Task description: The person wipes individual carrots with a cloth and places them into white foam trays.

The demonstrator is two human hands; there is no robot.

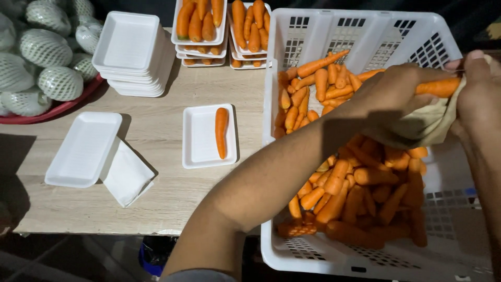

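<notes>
My left hand reaches across the white plastic crate and grips a carrot above it. My right hand holds a beige cloth wrapped round that carrot's end. Many loose carrots fill the crate beneath both hands. On the wooden table to the left lies a white foam tray with a single carrot in it.
A stack of empty white trays stands at the back, beside stacked trays filled with carrots. Another empty tray and a folded white sheet lie near the table's front. Net-wrapped fruits fill a red basin at far left.
</notes>
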